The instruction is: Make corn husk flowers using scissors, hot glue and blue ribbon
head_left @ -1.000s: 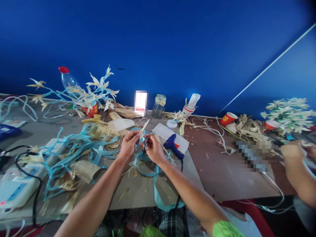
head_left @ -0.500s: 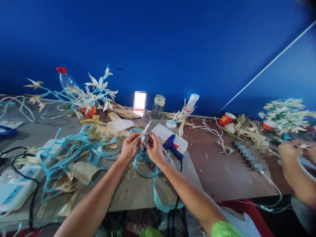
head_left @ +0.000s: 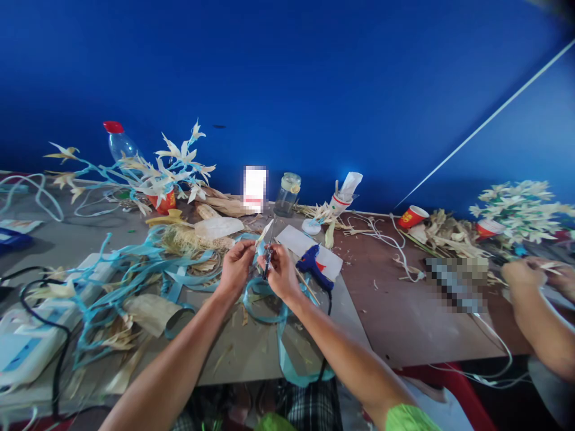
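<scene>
Both my hands meet above the table's middle. My left hand (head_left: 235,267) is closed, pinching a pale corn-husk strip (head_left: 265,230) that sticks up and away from the fingers. My right hand (head_left: 282,272) is closed round small dark scissors (head_left: 268,260), held against the strip's base. A light-blue ribbon (head_left: 265,302) loops on the table just under the hands and trails off the front edge. A blue glue gun (head_left: 314,265) lies right of my right hand on a white sheet (head_left: 300,239).
Blue ribbon tangles and husk scraps (head_left: 135,281) cover the left. A red-capped bottle (head_left: 117,140), husk flowers (head_left: 171,161), a glass jar (head_left: 288,193) and red paper cups (head_left: 412,216) stand at the back. Another person's hands (head_left: 534,278) work at the right, beside a husk bouquet (head_left: 521,206).
My hands have drawn slightly closer together and the scissors shifted a little along the husk strip. The other person's hands moved slightly at the right.
</scene>
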A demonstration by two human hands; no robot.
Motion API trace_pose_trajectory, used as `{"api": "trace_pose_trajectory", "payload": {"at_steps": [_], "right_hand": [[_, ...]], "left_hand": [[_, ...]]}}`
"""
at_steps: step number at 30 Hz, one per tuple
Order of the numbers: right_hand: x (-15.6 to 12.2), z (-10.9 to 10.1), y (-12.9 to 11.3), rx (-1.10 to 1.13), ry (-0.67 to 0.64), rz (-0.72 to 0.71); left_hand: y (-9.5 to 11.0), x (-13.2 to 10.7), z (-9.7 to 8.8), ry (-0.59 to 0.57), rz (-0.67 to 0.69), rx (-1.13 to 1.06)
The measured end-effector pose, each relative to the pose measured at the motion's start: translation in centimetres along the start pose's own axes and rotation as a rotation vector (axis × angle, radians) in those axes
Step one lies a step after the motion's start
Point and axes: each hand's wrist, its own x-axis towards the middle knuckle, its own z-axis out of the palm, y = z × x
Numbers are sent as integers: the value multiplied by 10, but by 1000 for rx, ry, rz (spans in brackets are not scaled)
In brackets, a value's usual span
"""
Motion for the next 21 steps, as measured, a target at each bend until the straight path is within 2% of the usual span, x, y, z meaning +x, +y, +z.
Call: {"api": "trace_pose_trajectory", "payload": {"at_steps": [9, 21], "right_hand": [[-3, 2, 5, -131, -30, -83], [1, 0, 6, -128, 6, -72]], "left_hand": [[-3, 0, -2, -2, -4, 11], [-8, -1, 3, -55, 1, -43]]}}
